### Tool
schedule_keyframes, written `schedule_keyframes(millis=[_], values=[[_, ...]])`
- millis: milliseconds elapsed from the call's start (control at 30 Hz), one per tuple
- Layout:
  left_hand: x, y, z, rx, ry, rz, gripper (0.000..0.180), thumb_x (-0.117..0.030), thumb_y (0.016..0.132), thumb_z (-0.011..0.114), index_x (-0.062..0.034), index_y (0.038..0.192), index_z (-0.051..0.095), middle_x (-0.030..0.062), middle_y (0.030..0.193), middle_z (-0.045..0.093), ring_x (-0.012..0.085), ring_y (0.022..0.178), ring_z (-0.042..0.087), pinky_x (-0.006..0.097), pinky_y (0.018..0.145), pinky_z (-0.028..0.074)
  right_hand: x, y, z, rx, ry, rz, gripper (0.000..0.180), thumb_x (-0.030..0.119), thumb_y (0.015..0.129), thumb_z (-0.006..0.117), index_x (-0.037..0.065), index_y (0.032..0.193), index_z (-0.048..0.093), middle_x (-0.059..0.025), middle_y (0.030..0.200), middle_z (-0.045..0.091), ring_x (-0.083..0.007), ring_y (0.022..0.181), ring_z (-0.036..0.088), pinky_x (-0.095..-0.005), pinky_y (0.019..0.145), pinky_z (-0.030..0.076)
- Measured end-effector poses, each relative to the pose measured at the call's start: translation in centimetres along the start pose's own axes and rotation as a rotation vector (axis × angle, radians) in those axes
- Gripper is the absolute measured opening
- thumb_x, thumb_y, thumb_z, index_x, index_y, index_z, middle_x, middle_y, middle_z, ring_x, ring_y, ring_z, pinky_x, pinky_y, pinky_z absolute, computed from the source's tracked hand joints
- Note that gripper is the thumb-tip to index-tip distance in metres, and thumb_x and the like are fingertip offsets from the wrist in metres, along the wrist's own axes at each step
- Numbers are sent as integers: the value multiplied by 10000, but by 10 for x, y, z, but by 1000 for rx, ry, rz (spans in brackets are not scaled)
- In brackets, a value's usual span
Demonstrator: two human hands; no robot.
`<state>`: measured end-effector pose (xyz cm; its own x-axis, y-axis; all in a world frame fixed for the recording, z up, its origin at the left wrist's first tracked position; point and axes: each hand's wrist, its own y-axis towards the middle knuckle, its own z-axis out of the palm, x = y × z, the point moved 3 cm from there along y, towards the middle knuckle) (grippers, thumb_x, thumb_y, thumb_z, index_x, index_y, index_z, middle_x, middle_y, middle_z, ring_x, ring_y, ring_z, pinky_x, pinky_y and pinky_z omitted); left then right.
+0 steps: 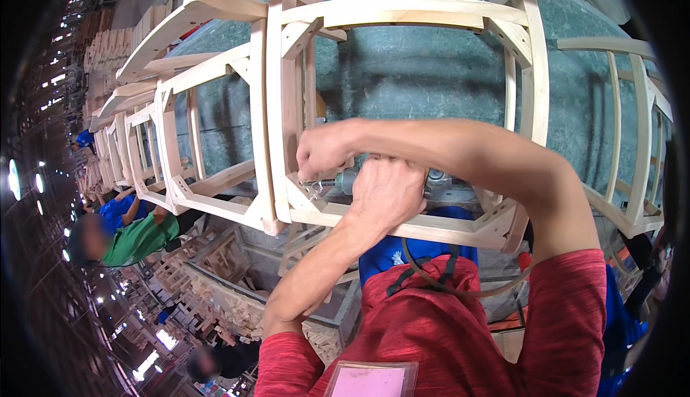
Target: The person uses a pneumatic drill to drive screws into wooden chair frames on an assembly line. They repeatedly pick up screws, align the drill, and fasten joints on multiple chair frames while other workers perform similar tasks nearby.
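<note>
Before me lies a pale wooden chair frame [402,10] with braced corners. A screwdriver-like power tool [348,181] points left inside its near rail, toward the near-left corner block [305,194]. Wrapped round the tool's body is my left hand [392,190], which hides most of it. My right arm crosses over the left, and my right hand [327,150] is closed just above the tool's tip, by the left post. Small shiny metal pieces, perhaps screws, show below those fingers. What the right fingers pinch, if anything, is hidden.
More wooden chair frames [167,145] line up to the left, and another frame [632,138] stands at right. A hose [474,294] loops across my front. Bins of wood pieces [230,260] lie lower left. A person in green [144,239] is at the left.
</note>
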<state>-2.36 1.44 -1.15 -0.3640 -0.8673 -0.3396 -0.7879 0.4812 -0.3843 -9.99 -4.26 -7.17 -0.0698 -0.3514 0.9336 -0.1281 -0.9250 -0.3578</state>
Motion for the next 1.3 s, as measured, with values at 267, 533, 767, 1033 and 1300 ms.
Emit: schedule_keyframes(millis=[267, 533, 767, 1033, 1300], values=[[4, -6, -6, -163, 19, 41, 246, -71, 606, 685, -57, 824, 573, 124, 785, 607, 314, 736, 637, 420, 673, 513, -67, -69, -81, -317, 976, 65, 174, 130, 995, 549, -12, 1092, 579, -85, 900, 642, -67, 650, 572, -163, 448, 449], [10, -9, -7, -99, 28, 44, 227, -86, 634, 691, -44, 825, 574, 133, 774, 615, 308, 718, 649, 410, 671, 523, -81, -78, -99, -404, 1070, 84, 223, 163, 991, 584, -6, 1134, 568, -113, 910, 670, -92, 700, 641, -171, 493, 515], [10, -11, -9, -61, 51, 28, 287, -105, 633, 717, -43, 872, 570, 136, 808, 620, 313, 741, 657, 414, 679, 525, -64, -79, -92, -360, 1124, -53, 298, 99, 984, 561, -32, 1249, 519, -140, 1086, 637, -159, 869, 666, -241, 710, 597], [5, -14, -11, -97, 62, 68, 330, -133, 612, 738, -42, 884, 574, 127, 813, 614, 309, 766, 655, 409, 688, 525, -38, -102, -75, -404, 1404, -217, 216, 69, 988, 543, -26, 1182, 529, -217, 1224, 601, -296, 1135, 634, -336, 963, 582], [-34, 2, -38, -196, 133, 525, 153, -133, 700, 655, -38, 811, 609, 114, 765, 625, 266, 724, 656, 386, 640, 506, -23, -137, -65, -520, 1393, -206, 205, 151, 976, 595, -29, 1075, 594, -192, 1107, 658, -275, 974, 698, -301, 790, 635]])
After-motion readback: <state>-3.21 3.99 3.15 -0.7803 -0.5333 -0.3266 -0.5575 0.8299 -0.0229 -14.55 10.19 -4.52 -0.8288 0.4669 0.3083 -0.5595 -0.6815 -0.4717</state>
